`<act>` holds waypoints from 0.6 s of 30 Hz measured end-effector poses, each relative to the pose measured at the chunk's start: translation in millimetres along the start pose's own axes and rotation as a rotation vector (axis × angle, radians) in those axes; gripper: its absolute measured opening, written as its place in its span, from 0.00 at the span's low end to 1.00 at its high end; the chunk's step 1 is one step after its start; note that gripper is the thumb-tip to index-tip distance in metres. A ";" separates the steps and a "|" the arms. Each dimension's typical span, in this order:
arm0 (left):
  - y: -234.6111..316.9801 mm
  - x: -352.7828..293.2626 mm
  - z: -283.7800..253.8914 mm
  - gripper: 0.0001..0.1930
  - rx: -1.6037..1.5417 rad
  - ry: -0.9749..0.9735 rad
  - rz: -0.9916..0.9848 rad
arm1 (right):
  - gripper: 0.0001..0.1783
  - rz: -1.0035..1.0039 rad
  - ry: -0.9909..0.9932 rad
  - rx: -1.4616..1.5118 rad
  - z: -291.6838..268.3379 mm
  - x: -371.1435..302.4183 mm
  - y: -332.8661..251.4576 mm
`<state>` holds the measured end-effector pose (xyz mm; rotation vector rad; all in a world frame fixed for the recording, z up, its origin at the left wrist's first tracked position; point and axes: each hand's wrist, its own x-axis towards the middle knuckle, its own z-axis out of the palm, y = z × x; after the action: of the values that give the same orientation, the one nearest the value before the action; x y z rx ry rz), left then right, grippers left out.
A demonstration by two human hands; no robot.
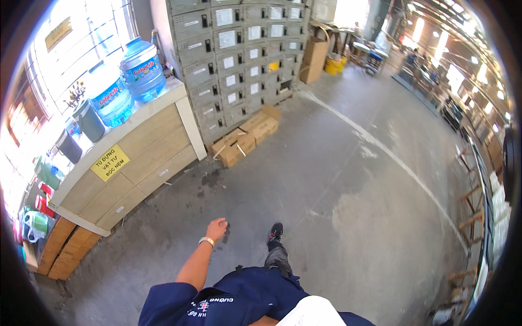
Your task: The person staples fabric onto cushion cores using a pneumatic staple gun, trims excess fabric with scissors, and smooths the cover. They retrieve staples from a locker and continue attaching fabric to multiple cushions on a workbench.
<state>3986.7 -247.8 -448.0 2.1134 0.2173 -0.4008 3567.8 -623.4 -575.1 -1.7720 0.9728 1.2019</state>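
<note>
My left hand hangs out in front of me over the grey floor, with a gold watch on its wrist. Its fingers are loosely curled in, and nothing shows in them. It touches nothing; the floor lies well below it. At the lower edge, a white sheet-like thing juts up against my dark blue shirt. A bit of bare skin shows beside this white thing, but my right hand is out of sight. One dark shoe is stepped forward on the floor.
A wooden cabinet at left carries two large blue water bottles and several jugs. Grey lockers stand beyond, with cardboard boxes at their foot. A white line crosses the floor; wooden stands line the right.
</note>
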 end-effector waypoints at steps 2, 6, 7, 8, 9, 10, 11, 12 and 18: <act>32.8 67.8 -3.7 0.19 -0.142 0.097 -0.026 | 0.22 -0.016 -0.007 -0.064 -60.3 26.8 -72.4; 26.4 160.6 12.7 0.17 0.043 0.118 -0.065 | 0.21 -0.193 0.083 -0.256 -227.4 103.4 -247.8; 41.3 163.7 41.8 0.19 0.014 0.048 -0.233 | 0.20 -0.255 0.181 -0.304 -282.7 129.5 -281.3; 36.6 178.0 70.3 0.20 -0.037 0.039 -0.193 | 0.20 -0.347 0.353 -0.358 -361.2 156.7 -326.2; 31.4 195.9 90.1 0.20 -0.084 0.027 -0.148 | 0.23 -0.702 0.773 -0.523 -435.2 180.4 -380.6; 33.1 202.5 112.7 0.21 0.005 0.023 -0.149 | 0.21 -0.658 0.826 -0.104 -503.4 180.2 -453.4; 1.1 186.3 97.0 0.22 0.137 0.080 -0.231 | 0.21 -0.702 0.678 0.075 -522.6 150.9 -568.4; -48.8 186.2 77.0 0.22 0.498 -0.116 -0.170 | 0.14 -0.967 0.703 0.153 -525.5 103.5 -689.4; -34.8 268.4 102.9 0.13 0.762 -0.447 -0.246 | 0.15 -1.496 0.663 -0.074 -677.0 -65.9 -1038.5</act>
<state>4205.4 -315.7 -625.2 2.6558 0.0604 -1.2421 4724.3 -790.2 -155.5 -2.1889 -0.2601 -0.3166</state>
